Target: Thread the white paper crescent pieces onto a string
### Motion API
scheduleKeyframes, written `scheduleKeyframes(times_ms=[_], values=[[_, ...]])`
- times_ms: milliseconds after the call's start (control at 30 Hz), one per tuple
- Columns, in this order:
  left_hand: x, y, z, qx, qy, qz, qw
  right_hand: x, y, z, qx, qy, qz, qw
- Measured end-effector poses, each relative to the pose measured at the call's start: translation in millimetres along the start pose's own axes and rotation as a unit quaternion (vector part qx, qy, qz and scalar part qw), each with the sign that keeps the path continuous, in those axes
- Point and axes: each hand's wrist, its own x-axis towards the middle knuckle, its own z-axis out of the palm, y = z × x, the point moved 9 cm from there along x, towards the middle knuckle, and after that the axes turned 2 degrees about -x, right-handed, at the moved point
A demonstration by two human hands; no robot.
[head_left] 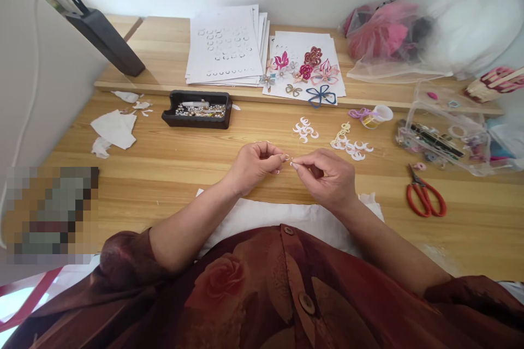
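Note:
Over the front middle of the table, my left hand [258, 163] pinches a small pale curved piece [287, 157] between thumb and forefinger. Close beside it, my right hand [327, 175] is closed too, its thumb and forefinger pressed together at the same piece; whatever tiny thing they hold is too small to name. Beyond the hands lies a group of white crescent pieces [305, 130]. A second group of white crescents [355, 147] is to the right, touching a yellowish cord-like bundle [343, 132].
Red-handled scissors or snips [426, 199] lie at right, near an open clear plastic box [470, 142]. A black tray [198, 122] holds beads. A spool [377, 118], paper sheets [229, 71], wire-and-fabric flowers [321, 96], torn paper [115, 128] and a black upright block [106, 43] stand around.

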Motion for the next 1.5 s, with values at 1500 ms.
scheduleKeyframes(times_ms=[1500], values=[[-7,-21,21,-0.026,-0.137,-0.122,0.983,-5,52,23,0.237,-0.042,0.221,0.945]])
